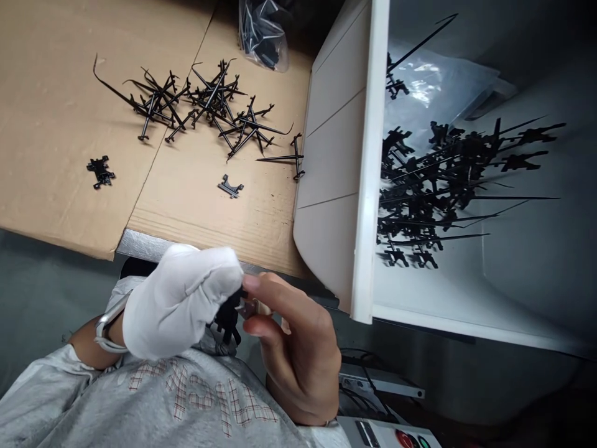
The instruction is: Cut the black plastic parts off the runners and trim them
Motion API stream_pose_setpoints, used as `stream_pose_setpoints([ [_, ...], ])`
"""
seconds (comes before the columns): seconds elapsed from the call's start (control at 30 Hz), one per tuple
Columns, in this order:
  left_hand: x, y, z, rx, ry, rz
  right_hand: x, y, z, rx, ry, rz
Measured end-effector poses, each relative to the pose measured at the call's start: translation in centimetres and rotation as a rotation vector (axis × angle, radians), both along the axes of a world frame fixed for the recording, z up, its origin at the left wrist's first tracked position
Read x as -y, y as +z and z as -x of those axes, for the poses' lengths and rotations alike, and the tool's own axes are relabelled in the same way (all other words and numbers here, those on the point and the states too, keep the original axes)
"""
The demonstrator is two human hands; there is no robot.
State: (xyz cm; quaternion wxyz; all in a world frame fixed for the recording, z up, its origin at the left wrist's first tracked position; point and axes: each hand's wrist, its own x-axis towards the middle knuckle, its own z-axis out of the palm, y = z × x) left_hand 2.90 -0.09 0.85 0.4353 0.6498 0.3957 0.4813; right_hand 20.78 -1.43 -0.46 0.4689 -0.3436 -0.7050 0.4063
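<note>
My left hand, in a white glove, is closed round a small black plastic part held close to my chest. My bare right hand meets it from the right, thumb and fingers pinched on the same part and on a small pale piece beside it. On the cardboard ahead lies a loose pile of black plastic sprues. Two single small pieces lie nearer: a black one at the left and a grey one in the middle.
A white bin at the right holds several black sprues and a clear plastic sheet. A clear bag of black parts sits at the top. A control panel with red and green buttons is at the bottom right.
</note>
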Motion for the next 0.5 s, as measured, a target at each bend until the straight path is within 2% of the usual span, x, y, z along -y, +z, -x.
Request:
stream_pose_setpoints([
  [0.17, 0.21, -0.07, 0.13, 0.03, -0.005, 0.023, -0.65, 0.04, -0.07, -0.002, 0.131, -0.048],
  [0.33, 0.16, 0.15, 0.21, 0.038, -0.019, 0.038, -0.4, 0.54, 0.29, 0.025, 0.036, -0.022],
  [0.5, 0.44, 0.74, 0.13, 0.029, 0.017, 0.118, -0.57, 0.69, 0.09, 0.032, 0.083, -0.046],
])
